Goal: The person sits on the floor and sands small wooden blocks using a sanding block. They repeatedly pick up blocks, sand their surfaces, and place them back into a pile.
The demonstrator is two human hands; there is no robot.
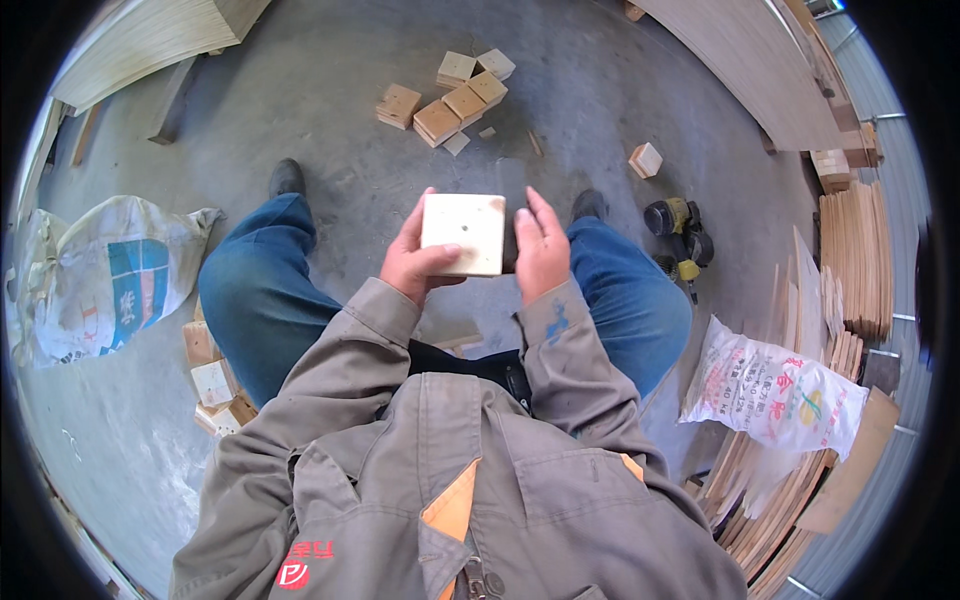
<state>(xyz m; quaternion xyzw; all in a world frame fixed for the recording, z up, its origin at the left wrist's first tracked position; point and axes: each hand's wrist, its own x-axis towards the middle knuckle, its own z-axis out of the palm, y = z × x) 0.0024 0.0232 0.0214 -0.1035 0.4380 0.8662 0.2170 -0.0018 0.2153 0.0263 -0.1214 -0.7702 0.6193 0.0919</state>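
A square, pale wooden block (463,236) is held up between my knees, with a small dark spot near the middle of its face. My left hand (411,252) grips it from the left, the thumb across its lower front and the fingers partly hidden behind. Close to the block's right side is my right hand (541,248), its fingers stretched out and apart. A dark strip shows between that hand and the block; I cannot make out whether they touch.
Several wooden blocks (437,121) lie ahead, one block (645,160) apart. A yellow-and-black power tool (684,238) rests beside my right foot. More blocks (213,383) sit by my left leg. Sacks (115,280) flank me; wood strips (855,260) are stacked right.
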